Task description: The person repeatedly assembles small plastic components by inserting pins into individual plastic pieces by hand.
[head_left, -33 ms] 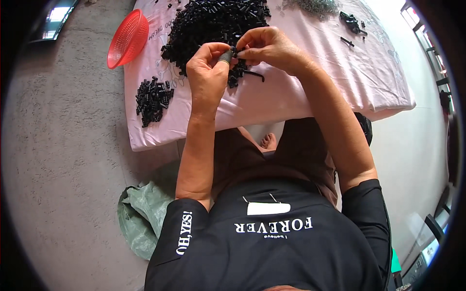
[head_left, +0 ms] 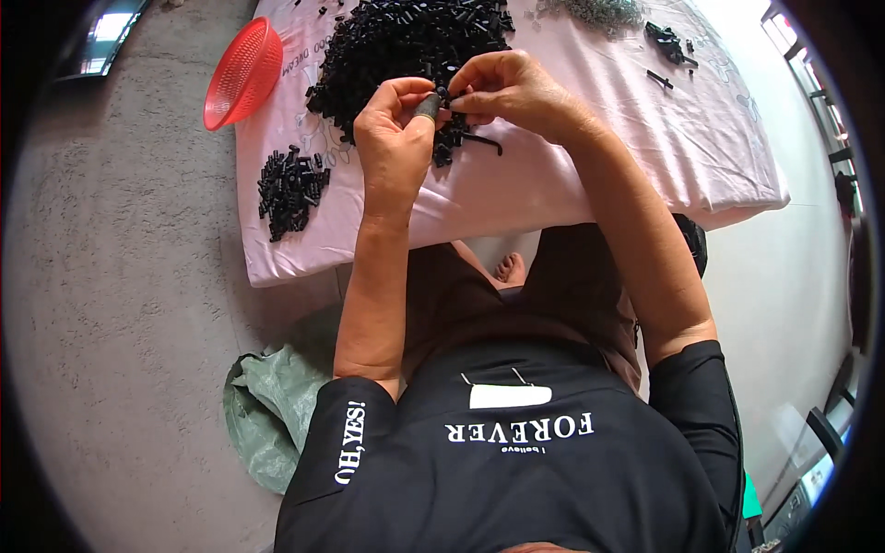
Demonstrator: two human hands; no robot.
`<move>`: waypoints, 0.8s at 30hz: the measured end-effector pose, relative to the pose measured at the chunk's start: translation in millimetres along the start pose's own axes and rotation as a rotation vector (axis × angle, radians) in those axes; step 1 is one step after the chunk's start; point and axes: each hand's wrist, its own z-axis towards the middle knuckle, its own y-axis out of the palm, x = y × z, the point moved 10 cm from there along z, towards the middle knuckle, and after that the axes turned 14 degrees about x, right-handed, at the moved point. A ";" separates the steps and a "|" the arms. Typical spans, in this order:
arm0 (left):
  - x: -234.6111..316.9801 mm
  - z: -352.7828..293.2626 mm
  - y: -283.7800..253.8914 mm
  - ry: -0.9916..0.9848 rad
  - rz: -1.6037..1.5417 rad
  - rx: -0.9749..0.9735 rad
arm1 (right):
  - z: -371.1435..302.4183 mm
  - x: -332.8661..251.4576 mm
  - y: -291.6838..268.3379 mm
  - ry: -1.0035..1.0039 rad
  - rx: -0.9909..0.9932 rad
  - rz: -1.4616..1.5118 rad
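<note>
Both of my hands meet over the near edge of a large pile of small black plastic pieces [head_left: 396, 41]. With thumb and forefinger, my left hand [head_left: 392, 120] pinches a small black piece [head_left: 442, 93]; a dark cover wraps that thumb. From the other side, the fingertips of my right hand [head_left: 516, 90] close on the same small part, whose exact kind is too small to tell. Just below my right fingers lies a bent black rod [head_left: 484, 142]. To the left of my left forearm sits a smaller heap of black cylindrical pieces [head_left: 291, 192].
A red plastic basket [head_left: 243, 78] leans at the left edge of the table's pink cloth [head_left: 590, 189]. Clear small parts [head_left: 601, 13] lie at the far right, near a little group of black pieces [head_left: 667, 43]. A green plastic bag [head_left: 277, 405] rests on the floor.
My left forefinger has shifted back slightly, showing more of the small black piece. Everything else looks the same.
</note>
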 end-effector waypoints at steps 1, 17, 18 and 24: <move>-2.5 1.7 -4.4 -0.011 0.035 0.050 | 0.3 0.2 0.7 -0.010 -0.005 -0.029; 13.4 20.2 15.4 0.059 0.076 0.066 | 4.3 -24.8 -13.6 -0.379 0.230 0.044; 16.1 21.2 17.8 0.058 0.076 0.066 | 5.8 -23.8 -16.6 -0.378 0.230 0.044; 109.7 -24.3 47.5 0.501 -0.014 -0.280 | 15.5 -14.2 -71.9 -0.322 0.556 0.183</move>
